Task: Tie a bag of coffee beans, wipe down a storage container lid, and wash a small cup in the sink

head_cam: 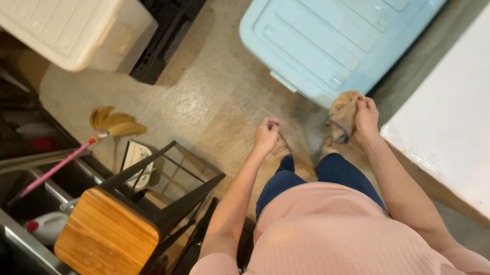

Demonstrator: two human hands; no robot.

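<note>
View from the head, looking straight down the person's front to the floor. The right hand [366, 116] has its fingers [359, 103] curled shut around a crumpled tan cloth [342, 115], pinching it at the upper edge so that the rest hangs slack below the fingertips; the grip seems suited to carrying a limp thing clear of the floor. The left hand [266, 136] is loosely closed, fingertips drawn in toward the palm, and nothing can be seen in it; whether something small is enclosed cannot be told. The two hands are held apart at about the same height, with both feet visible between and beneath them. Just beyond the right fingers lies a pale blue storage bin lid [355, 13], its near corner close to the cloth. To the outer side of the right fingers runs the edge of a white tabletop [483, 125], which narrows the standing room. Well out from the left fingers stands a wooden-topped stool [106, 241] on a black metal frame, and past it a broom [106, 127] with a pink handle. Farther ahead of the left fingers sits a cream storage box [69, 25].
</note>
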